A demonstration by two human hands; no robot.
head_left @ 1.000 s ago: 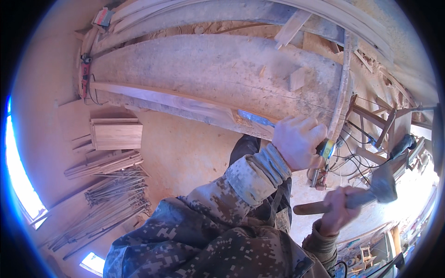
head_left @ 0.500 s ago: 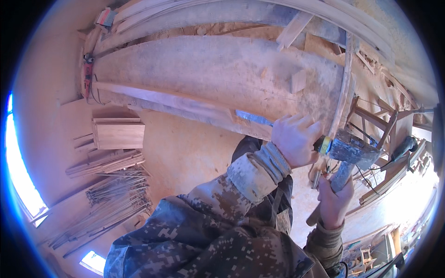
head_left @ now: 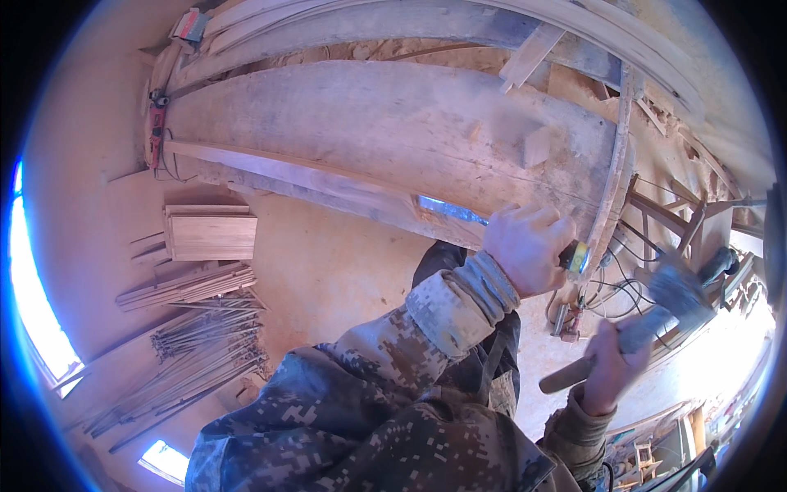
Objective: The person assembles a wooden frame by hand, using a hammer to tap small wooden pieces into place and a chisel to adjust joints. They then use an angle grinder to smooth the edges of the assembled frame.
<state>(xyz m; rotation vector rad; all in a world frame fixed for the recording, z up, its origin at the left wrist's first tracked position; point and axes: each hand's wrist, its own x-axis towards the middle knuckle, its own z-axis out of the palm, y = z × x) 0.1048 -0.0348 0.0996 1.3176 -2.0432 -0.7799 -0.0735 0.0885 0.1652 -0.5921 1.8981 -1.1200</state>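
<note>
My left hand [head_left: 529, 246] is wrapped around the handle of a chisel [head_left: 452, 208]. Its bright blade points left, with the tip against a long pale wooden beam [head_left: 328, 176] lying along the bench's near edge. The black-and-yellow handle end sticks out to the right of my fist. In my right hand [head_left: 615, 369] is a hatchet [head_left: 683, 291], gripped by its shaft, the wooden butt poking out to the lower left. Its metal head, smeared by motion, hangs to the right of the chisel's end, apart from it.
The broad wooden bench [head_left: 344, 107] carries a small wood block [head_left: 537, 147]. At its left end lies a red power tool [head_left: 156, 127] with a cord. Stacked boards [head_left: 213, 236] and thin strips [head_left: 209, 340] lie on the floor at left. Wooden frames [head_left: 668, 217] and cables crowd the right.
My right hand has swung the hatchet away from the chisel's end, to the right and slightly down. My left hand and the chisel have hardly moved.
</note>
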